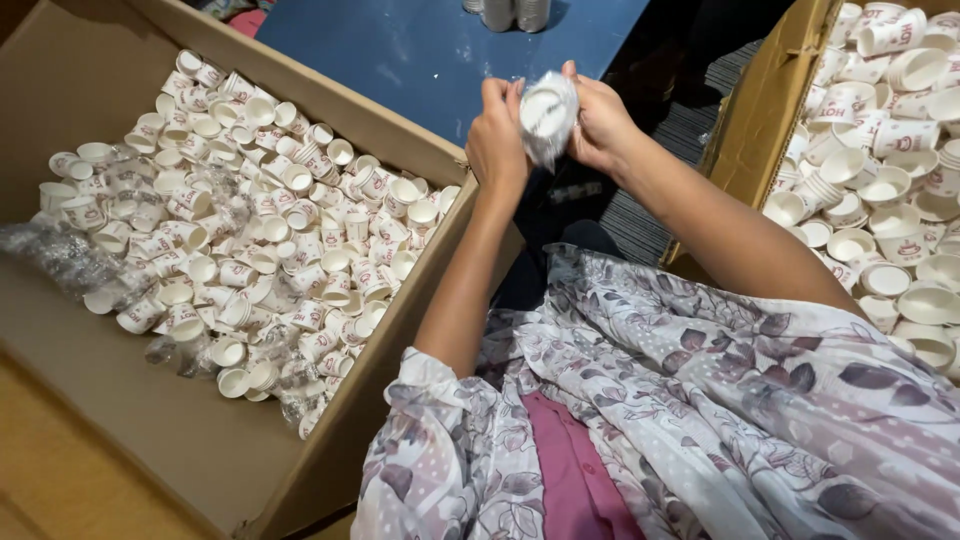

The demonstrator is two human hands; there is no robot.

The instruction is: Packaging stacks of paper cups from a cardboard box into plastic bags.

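Hands, left (pixel 497 140) and right (pixel 600 122), gripping seemingly plastic-wrapped paper cups (pixel 547 112)

Cup-filled carton (pixel 120 330) at left, another carton (pixel 765 110) at right, table (pixel 420 50) behind, between them

Matt paper cups (pixel 250 230) fill a rough cardboard box (pixel 150 440); crinkled plastic wrap (pixel 548 118) – glossy, clear – covers one stack.

Right box (pixel 760 130) cut by frame edge. Clear wrap blurs cup stack (pixel 547 112) between hands; count unreadable. Steel items (pixel 510 12) cropped at top.
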